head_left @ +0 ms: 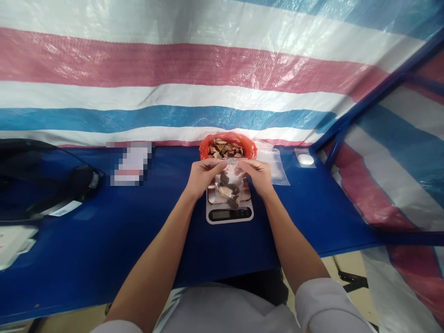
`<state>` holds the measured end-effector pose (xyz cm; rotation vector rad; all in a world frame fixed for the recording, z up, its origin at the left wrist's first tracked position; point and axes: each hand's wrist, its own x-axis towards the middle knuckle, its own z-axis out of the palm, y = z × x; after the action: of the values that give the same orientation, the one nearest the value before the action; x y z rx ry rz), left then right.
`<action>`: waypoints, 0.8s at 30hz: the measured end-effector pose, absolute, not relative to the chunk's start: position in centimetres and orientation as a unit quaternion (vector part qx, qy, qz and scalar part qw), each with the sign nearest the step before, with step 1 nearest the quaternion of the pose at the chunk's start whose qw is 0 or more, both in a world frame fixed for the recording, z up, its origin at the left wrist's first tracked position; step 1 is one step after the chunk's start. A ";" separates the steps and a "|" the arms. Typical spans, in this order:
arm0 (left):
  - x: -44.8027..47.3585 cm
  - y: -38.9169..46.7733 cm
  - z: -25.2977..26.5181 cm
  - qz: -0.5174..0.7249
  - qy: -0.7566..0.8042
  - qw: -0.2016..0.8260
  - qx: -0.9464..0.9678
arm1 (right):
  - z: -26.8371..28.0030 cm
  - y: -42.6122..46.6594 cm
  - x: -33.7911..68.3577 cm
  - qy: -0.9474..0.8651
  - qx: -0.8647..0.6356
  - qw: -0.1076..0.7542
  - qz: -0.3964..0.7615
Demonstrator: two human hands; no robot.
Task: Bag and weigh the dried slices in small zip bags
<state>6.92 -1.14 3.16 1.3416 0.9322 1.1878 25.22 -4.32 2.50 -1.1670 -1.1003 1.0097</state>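
Note:
A clear plastic zip bag (229, 184) with several dark and pale dried pieces inside hangs between my hands. My left hand (204, 175) pinches its upper left edge, thumb inward. On the other top corner, my right hand (257, 175) is closed in the same way. Below the bag sits a white kitchen scale (212, 212) with a shiny metal plate; I cannot read its dark display. Just beyond my hands, a red plastic bag (205, 144) stands open, filled with brown dried slices (226, 149).
Flat clear bags (277, 167) lie right of the red bag. Farther right is a small white object (305, 159). A blurred paper (132, 163) and a black bag-like item (65, 185) lie left on the blue table (145, 222). Behind hangs a striped tarp (208, 64).

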 end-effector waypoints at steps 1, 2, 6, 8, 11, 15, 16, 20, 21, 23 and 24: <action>6.9 -1.2 3.2 0.500 0.392 0.527 0.565 | 2.5 -4.3 25.2 -0.472 -0.502 0.580 0.435; 6.8 -1.1 3.2 0.502 0.389 0.524 0.567 | 2.5 -4.3 25.1 -0.471 -0.505 0.575 0.438; 6.2 -0.9 3.2 0.497 0.365 0.544 0.568 | 2.9 -4.6 24.9 -0.447 -0.524 0.552 0.469; 5.8 -0.8 3.3 0.487 0.366 0.555 0.567 | 3.2 -4.8 24.5 -0.426 -0.531 0.541 0.494; 4.9 -0.7 3.5 0.491 0.380 0.534 0.574 | 3.7 -4.8 23.8 -0.415 -0.528 0.522 0.525; 3.0 -0.4 3.8 0.513 0.414 0.471 0.587 | 4.2 -3.9 22.7 -0.456 -0.490 0.543 0.507; 2.4 -0.3 3.9 0.519 0.420 0.456 0.588 | 4.3 -3.6 22.3 -0.468 -0.479 0.549 0.501; -0.2 0.4 4.2 0.523 0.433 0.433 0.592 | 4.6 -2.0 20.4 -0.517 -0.452 0.529 0.498; -0.7 0.6 4.3 0.522 0.435 0.435 0.591 | 4.6 -1.6 19.8 -0.529 -0.449 0.524 0.494; -1.7 1.0 4.1 0.526 0.440 0.438 0.582 | 4.8 -0.9 18.5 -0.554 -0.450 0.511 0.479; -2.2 1.2 3.9 0.531 0.444 0.438 0.573 | 4.9 -0.6 17.8 -0.564 -0.454 0.504 0.472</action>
<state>-2.18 1.18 3.94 1.4247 1.1051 1.3212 17.84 -0.56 4.86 -1.0949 -1.3603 1.1385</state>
